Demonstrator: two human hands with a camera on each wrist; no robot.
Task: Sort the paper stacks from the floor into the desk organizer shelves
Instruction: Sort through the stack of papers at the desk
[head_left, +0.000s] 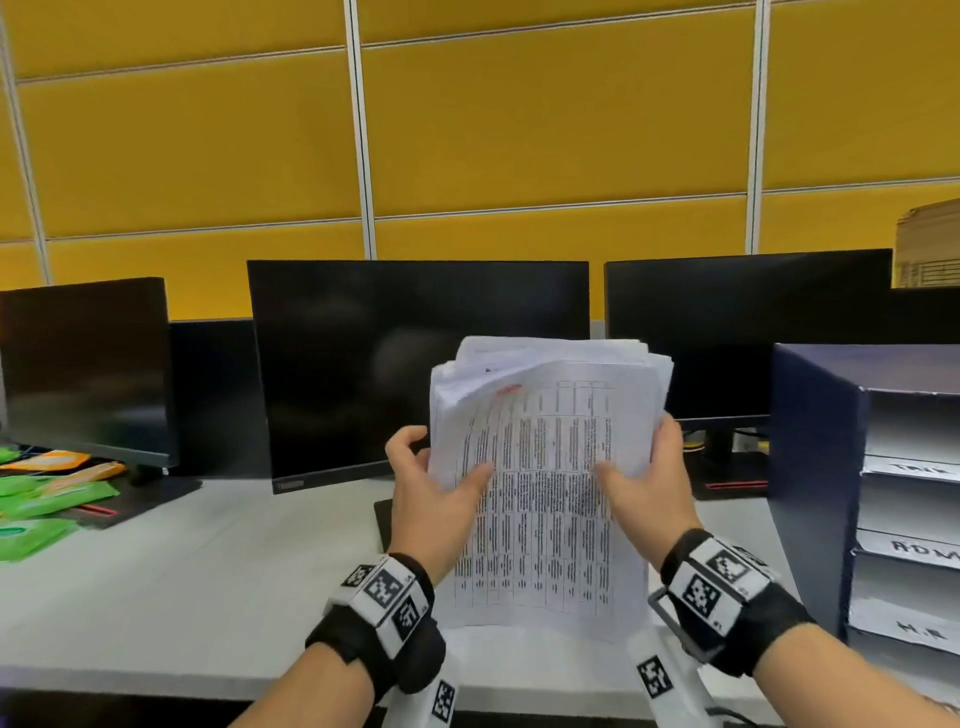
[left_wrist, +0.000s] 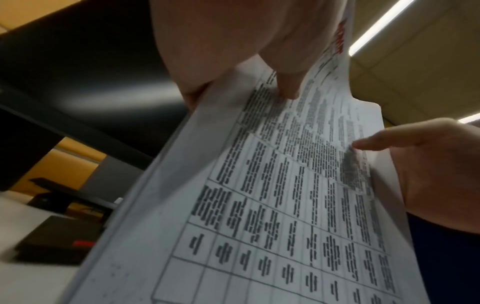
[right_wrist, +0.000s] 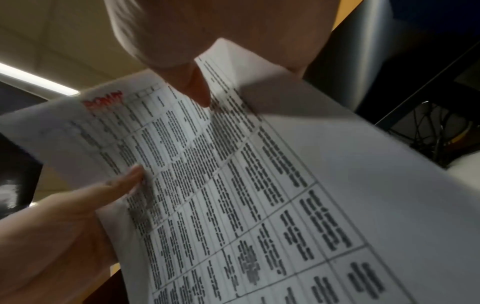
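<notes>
Both hands, left hand (head_left: 434, 488) and right hand (head_left: 649, 483), grip one paper stack (head_left: 545, 467); print blurred, organizer (head_left: 815, 467) cut off, three monitors (head_left: 415, 364).

Head camera looking forward and down over the desk (head_left: 182, 571); both wrist cameras looking up, close beneath the paper stack (head_left: 545, 467), sharing its printed top sheet.

Yellow panel wall (head_left: 519, 130) with white dividing strips behind a white table (head_left: 182, 582). Three dark monitors (head_left: 415, 374) stand in a row along the table's back. Ceiling strip light (left_wrist: 381, 22) lit, seen from the left wrist.
</notes>
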